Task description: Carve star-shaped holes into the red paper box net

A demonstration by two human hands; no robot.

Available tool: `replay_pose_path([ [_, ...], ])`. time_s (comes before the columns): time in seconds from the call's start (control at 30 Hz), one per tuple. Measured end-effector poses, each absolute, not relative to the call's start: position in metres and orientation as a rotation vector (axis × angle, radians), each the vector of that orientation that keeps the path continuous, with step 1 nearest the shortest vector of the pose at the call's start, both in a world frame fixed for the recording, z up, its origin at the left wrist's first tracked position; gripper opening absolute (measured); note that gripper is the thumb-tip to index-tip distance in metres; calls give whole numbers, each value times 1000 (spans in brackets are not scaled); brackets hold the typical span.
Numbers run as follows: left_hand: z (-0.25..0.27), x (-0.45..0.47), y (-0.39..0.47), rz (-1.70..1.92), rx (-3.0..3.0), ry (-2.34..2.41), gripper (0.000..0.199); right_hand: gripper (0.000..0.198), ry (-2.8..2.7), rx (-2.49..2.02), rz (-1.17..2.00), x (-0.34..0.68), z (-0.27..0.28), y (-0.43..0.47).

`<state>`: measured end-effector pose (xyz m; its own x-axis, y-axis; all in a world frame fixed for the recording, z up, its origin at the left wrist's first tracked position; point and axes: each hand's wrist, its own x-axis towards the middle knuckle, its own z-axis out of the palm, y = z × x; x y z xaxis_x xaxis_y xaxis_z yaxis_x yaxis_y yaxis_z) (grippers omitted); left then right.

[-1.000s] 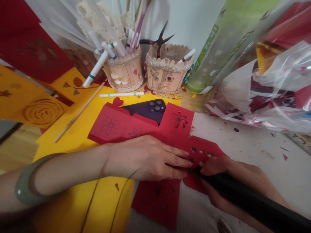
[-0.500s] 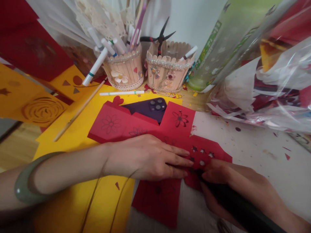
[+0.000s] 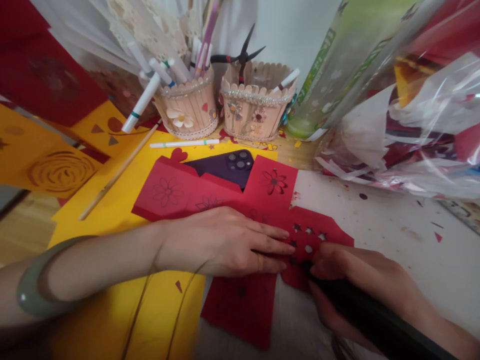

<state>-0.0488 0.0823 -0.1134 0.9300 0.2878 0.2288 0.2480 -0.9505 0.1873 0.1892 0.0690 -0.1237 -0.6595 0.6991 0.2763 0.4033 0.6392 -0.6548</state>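
A red card cut-out [image 3: 258, 195] with several flaps lies across the work surface, bearing drawn and cut flowers and several star-shaped holes. My left hand [image 3: 228, 245] rests flat on its middle, fingers stretched out toward the stars. In my right hand [image 3: 360, 275] is a long black pen-like tool [image 3: 360, 310], tilted, its tip near the lower star cut-outs. My fingers partly cover the tip, so its exact kind does not show. A dark purple phone [image 3: 221, 167] lies partly under the card's upper edge.
Behind stand two wooden-stick cups [image 3: 187, 110] with markers and pliers [image 3: 243, 55]. A green-tinted bottle [image 3: 318, 75] and a clear plastic bag [image 3: 423, 145] are at right. Left, a thin wooden stick [image 3: 120, 172] lies on yellow paper [image 3: 78, 220]; a white marker [image 3: 183, 143] lies behind.
The whole view has shifted slightly, so everything appears a little further left. Both hands keep their places on the card, with the tool still by the stars.
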Motion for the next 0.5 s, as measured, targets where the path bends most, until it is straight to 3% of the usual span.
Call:
replay_pose_path([
  [0.1, -114, -49, 82, 420, 2913, 424, 37, 26, -2472, -779, 647, 191, -124, 70],
  [0.27, -114, -50, 83, 385, 2950, 401, 34, 24, -2442, -830, 712, 191, -121, 70],
  [0.5, -115, -51, 82, 391, 2937, 412, 35, 10, -2027, -1206, 878, 186, -117, 65],
])
